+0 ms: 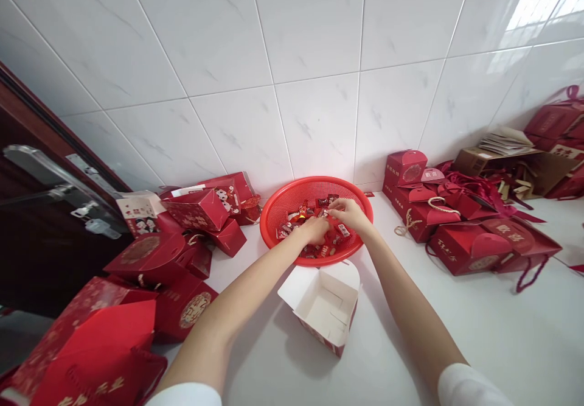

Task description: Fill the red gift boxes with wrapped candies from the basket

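A red plastic basket (278,193) with a perforated wall holds many small wrapped candies (343,231). Both of my hands are inside it. My left hand (317,231) reaches down among the candies with its fingers curled; the fingertips are partly hidden, and what they grip cannot be made out. Just right of it, my right hand (349,213) has its fingers pinched together at a wrapped candy near the basket's middle. In front of the basket, between my forearms, stands a paper gift box (335,299) with its lid flaps up and a bare white inside.
Red gift boxes (196,211) are piled along the left, some with rope handles. More red boxes (469,245) and dark red ribbons (483,190) lie at the right, beside a cardboard box (474,159). A tiled wall (314,126) rises behind; a door handle (41,165) is at left.
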Demonstrator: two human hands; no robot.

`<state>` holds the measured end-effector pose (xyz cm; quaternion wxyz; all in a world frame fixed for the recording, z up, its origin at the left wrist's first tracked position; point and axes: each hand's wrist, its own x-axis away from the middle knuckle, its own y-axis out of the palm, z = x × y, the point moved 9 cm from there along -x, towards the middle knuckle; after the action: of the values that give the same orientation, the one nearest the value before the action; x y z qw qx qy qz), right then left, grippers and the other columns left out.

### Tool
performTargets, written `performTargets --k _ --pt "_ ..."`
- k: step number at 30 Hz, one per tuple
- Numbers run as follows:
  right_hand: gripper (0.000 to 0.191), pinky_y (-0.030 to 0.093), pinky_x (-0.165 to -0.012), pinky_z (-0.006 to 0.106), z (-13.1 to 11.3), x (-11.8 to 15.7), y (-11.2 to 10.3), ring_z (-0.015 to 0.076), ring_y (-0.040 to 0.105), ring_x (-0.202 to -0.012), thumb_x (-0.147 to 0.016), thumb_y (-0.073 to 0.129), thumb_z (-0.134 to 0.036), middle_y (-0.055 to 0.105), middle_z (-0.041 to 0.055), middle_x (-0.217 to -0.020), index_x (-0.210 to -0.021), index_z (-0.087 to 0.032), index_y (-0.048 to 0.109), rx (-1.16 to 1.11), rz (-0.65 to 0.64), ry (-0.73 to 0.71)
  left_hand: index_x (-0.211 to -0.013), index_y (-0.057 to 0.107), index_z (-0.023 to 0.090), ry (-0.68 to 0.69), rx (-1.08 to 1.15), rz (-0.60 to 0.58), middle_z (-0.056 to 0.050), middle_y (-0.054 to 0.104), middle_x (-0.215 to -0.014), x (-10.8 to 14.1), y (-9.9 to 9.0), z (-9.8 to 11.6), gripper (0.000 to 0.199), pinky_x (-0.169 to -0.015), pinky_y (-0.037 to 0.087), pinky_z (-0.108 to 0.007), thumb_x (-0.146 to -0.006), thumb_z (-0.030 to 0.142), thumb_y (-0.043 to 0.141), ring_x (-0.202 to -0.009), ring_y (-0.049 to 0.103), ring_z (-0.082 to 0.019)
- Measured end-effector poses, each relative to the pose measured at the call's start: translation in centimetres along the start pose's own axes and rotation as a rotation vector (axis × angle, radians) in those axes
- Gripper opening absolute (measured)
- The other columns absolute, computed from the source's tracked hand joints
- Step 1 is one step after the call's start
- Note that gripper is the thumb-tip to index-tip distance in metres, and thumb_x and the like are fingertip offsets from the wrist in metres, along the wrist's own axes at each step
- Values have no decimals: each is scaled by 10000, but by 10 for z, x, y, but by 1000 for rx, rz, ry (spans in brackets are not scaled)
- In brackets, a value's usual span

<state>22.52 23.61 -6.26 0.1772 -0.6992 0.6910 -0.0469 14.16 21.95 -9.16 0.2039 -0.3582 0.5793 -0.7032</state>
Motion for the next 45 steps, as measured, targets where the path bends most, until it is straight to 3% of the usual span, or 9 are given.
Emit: performTargets --k 9,15,20,23,28,31,34,39,45 --pt "36 531 -661 269 -1 1 -1 173 668 -738 -733 642 -164 697 22 -753 -737 -191 664 -19 10 13 -1003 711 190 -97 117 95 -101 744 -1030 4 -13 -20 296 -808 523 -336 -732 86 653 -971 695 -296" --pt "155 578 -625 288 1 4 -5 215 709 -828 -835 660 -326 721 83 -920 -888 -182 638 -210 54 122 -1062 639 202 -92 624 575 -28 709 -1010 26 -56 -42 304 -803 512 -272 -774 253 725 -919 652 -189" --pt "224 624 -632 312 -1 11 12 192 722 -735 -815 724 -353 727 55 -858 -932 -181 639 -512 -162 232 -1001 575 197 -57 761 697 4 647 -910 29 -62 -39 297 -726 495 -237 -787 340 724 -825 600 -135" --pt "278 629 -643 326 0 11 12 188 714 -680 -694 823 -263 725 37 -768 -892 -169 652 -588 -181 245 -1054 557 188 -34 749 712 -4 638 -935 26 -62 -34 366 -760 501 -245 -763 303 748 -837 603 -133" --pt "264 587 -592 273 6 4 -6 170 695 -658 -621 830 -227 728 28 -745 -809 -183 649 -622 19 193 -1266 499 208 1 770 691 -65 635 -1145 24 -60 -29 649 -786 535 -290 -713 348 809 -863 633 -154" --pt "266 542 -558 260 11 -1 -22 145 646 -599 -620 805 -288 701 12 -722 -804 -200 634 -679 178 146 -1270 523 185 -3 751 654 -85 652 -1164 21 -58 -29 491 -817 545 -295 -823 293 697 -907 656 -168" --pt "286 484 -509 254 17 -5 -33 116 557 -529 -613 790 -377 638 -16 -656 -747 -216 594 -743 284 122 -1077 660 163 11 472 485 -93 690 -1117 6 -47 -16 232 -901 522 -321 -860 159 577 -1027 658 -221" --pt "371 412 -450 258 23 -9 -34 103 453 -473 -566 817 -436 510 -52 -546 -654 -235 517 -806 321 138 -1109 711 238 177 5 75 -81 611 -1373 -25 -9 27 444 -959 498 -370 -755 5 578 -1189 608 -294" --pt "348 400 -419 269 28 -9 -31 129 476 -461 -663 780 -425 515 -35 -506 -639 -247 482 -874 335 204 -985 747 213 78 -51 21 -123 724 -1135 -39 -6 19 349 -914 509 -372 -705 29 650 -1071 667 -315"
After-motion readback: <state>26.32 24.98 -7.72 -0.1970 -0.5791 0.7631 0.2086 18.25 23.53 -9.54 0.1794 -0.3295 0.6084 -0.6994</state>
